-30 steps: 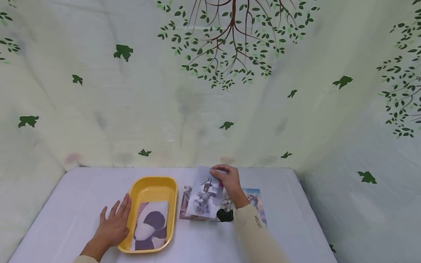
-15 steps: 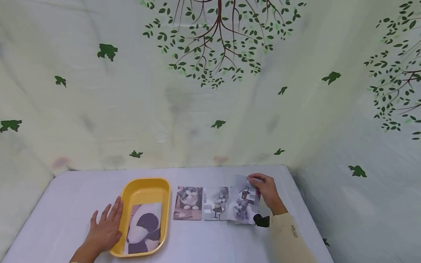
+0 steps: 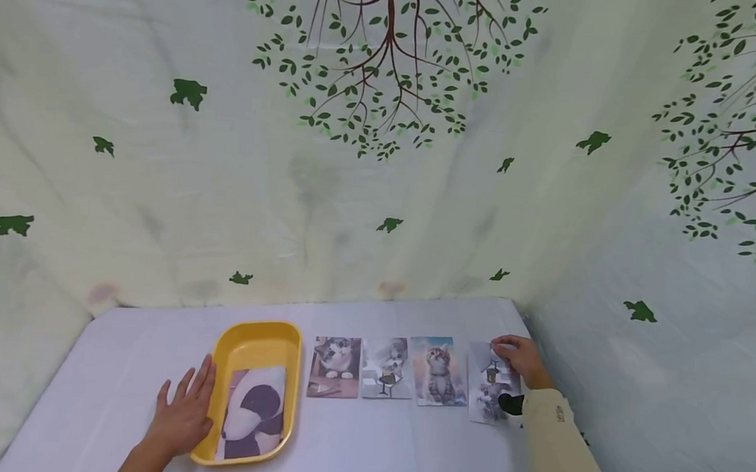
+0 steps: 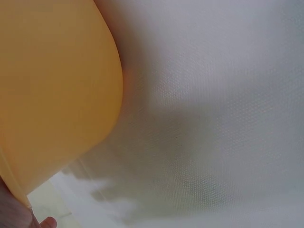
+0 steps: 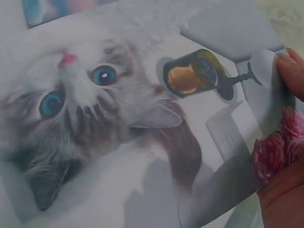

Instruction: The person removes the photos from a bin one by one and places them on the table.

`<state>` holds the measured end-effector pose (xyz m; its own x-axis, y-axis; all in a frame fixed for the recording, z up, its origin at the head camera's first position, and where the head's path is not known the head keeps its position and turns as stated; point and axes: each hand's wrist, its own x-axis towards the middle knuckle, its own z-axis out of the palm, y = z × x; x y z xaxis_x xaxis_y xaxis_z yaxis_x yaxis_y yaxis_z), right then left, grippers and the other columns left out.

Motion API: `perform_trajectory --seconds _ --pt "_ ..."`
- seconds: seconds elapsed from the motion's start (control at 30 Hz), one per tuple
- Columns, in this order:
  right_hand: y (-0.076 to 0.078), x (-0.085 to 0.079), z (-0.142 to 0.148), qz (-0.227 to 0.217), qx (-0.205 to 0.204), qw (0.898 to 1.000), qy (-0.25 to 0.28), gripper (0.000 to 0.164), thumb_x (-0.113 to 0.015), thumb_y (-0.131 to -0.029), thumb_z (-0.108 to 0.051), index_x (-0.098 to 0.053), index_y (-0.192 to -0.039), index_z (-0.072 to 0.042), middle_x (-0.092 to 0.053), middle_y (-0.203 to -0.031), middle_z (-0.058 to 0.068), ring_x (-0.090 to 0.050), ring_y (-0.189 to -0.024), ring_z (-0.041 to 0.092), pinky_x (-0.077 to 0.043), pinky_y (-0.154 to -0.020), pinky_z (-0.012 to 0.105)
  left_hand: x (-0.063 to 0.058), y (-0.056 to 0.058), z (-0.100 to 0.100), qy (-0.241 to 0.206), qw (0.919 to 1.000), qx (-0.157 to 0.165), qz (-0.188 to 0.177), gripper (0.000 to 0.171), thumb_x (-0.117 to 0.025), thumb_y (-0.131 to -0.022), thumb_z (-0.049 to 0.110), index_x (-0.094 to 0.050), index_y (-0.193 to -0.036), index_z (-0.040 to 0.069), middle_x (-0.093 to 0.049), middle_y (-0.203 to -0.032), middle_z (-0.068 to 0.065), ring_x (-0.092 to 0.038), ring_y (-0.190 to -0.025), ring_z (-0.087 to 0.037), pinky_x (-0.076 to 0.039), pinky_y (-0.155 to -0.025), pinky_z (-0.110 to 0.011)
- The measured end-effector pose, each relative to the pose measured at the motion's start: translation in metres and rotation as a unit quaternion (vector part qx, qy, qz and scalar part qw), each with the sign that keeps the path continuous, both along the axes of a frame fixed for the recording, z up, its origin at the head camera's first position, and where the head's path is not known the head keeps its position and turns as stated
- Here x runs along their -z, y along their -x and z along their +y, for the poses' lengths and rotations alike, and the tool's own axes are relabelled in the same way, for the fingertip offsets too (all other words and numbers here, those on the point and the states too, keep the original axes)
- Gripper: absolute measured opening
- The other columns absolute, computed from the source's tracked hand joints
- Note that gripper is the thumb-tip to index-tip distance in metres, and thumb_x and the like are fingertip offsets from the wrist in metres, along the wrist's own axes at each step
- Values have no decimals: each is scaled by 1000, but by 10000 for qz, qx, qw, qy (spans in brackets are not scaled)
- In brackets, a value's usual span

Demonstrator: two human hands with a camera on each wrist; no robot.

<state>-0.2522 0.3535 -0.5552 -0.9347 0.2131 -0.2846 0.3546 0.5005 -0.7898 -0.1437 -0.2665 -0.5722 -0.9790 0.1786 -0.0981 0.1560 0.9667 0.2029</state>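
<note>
At the right end of a row of cat pictures, my right hand (image 3: 524,359) pinches a picture card (image 3: 481,384) by its top edge. In the right wrist view the card (image 5: 109,109) shows a blue-eyed kitten, a goblet and pink roses, with the thumb on its face. My left hand (image 3: 179,414) lies with straight, spread fingers against the left side of a yellow tray (image 3: 260,338). Inside the tray is a black-and-white picture (image 3: 249,422), perhaps a panda. The left wrist view shows the tray's outer wall (image 4: 57,85) and a bit of the hand.
Left of the held card lie three cards in a row: a grey-and-white cat (image 3: 334,368), a pale kitten with a goblet (image 3: 387,368), and a sitting tabby kitten (image 3: 438,373). A white cloth (image 3: 367,449) covers the table. A leaf-printed curtain (image 3: 341,213) rises behind.
My right hand has carried the kitten card rightward along the row and lowered it, uncovering the other cards. My left hand stays at the tray; the head view has shifted slightly.
</note>
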Motion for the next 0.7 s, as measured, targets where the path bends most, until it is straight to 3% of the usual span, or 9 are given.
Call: perform_trajectory --seconds 0.17,0.3,0.43,0.57,0.7 --pt "3 16 7 -145 21 9997 -211 19 -62 -92 -13 -69 -106 -3 -62 -116 20 -51 -100 32 -44 -74 37 0 1 2 14 10000 23 64 90 -61 -77 11 -11 -149 -9 5 -161 -16 -16 -134 -50 -2 -103 -73" --pt "8 28 1 250 -107 9993 -240 17 -63 -90 -9 -70 -102 0 -64 -114 22 -54 -105 37 -45 -88 52 0 -1 0 73 9999 19 94 90 -61 -77 13 -11 -148 -10 5 -160 -17 -16 -134 -50 -3 -103 -73" --pt "13 32 -8 629 -134 9976 -267 17 -63 -89 -6 -70 -102 3 -63 -116 25 -54 -110 40 -40 -97 56 -2 -1 -1 74 9998 19 190 89 -61 -77 13 -13 -148 -10 2 -160 -17 -17 -134 -50 -4 -103 -73" --pt "16 33 -15 767 -30 9966 -312 21 -64 -88 -5 -67 -106 5 -57 -125 28 -51 -113 42 -41 -95 56 -1 -1 0 106 9996 48 261 90 -61 -77 12 -10 -149 -8 3 -161 -16 -18 -133 -50 -5 -103 -73" --pt "18 35 -17 856 89 9949 -530 22 -64 -87 -3 -67 -107 5 -59 -117 27 -54 -103 39 -46 -85 51 1 -1 1 161 9996 12 242 91 -61 -77 12 -10 -149 -7 4 -161 -16 -18 -133 -50 -5 -103 -73"
